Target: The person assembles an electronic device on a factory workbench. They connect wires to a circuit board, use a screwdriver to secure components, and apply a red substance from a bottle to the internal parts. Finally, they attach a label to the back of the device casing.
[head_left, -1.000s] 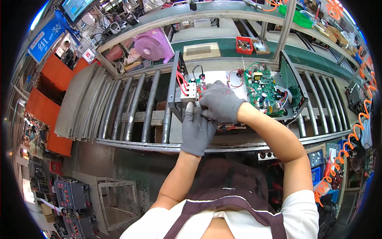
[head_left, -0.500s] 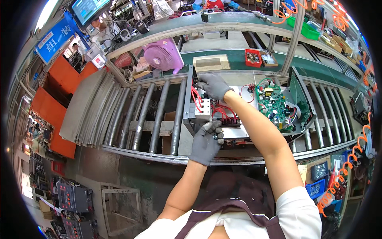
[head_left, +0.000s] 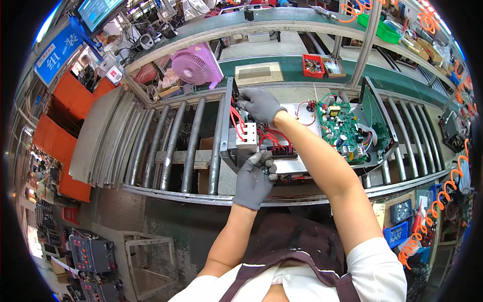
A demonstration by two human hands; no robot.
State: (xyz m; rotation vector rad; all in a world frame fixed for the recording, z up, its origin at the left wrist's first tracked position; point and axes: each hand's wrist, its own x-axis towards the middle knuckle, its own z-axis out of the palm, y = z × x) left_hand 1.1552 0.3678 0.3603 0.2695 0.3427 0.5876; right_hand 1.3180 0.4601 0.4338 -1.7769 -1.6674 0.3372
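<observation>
An open metal case point(head_left: 227, 108) lies across the roller conveyor. At its far left corner my right hand point(head_left: 260, 104), in a grey glove, has its fingers curled against the inner side of the left panel. What those fingertips pinch is hidden. My left hand point(head_left: 253, 181), also gloved, is curled at the case's near edge, with small shiny metal pieces point(head_left: 265, 171) between its fingers. Between the hands stand a white circuit breaker point(head_left: 247, 137) with red wires point(head_left: 234, 117) and a dark terminal block point(head_left: 283, 151). A green circuit board point(head_left: 343, 126) fills the right part of the case.
Metal rollers point(head_left: 192, 143) run on both sides of the case. Beyond are a purple fan point(head_left: 192, 68) and a red parts bin point(head_left: 313, 66). Grey sheets point(head_left: 103, 136) stand at left. Blue bins point(head_left: 396, 233) and an orange coiled hose point(head_left: 413, 246) are at lower right.
The whole view has shifted slightly, so the case and both hands appear a little further left. Both hands keep nearly the same places on the case.
</observation>
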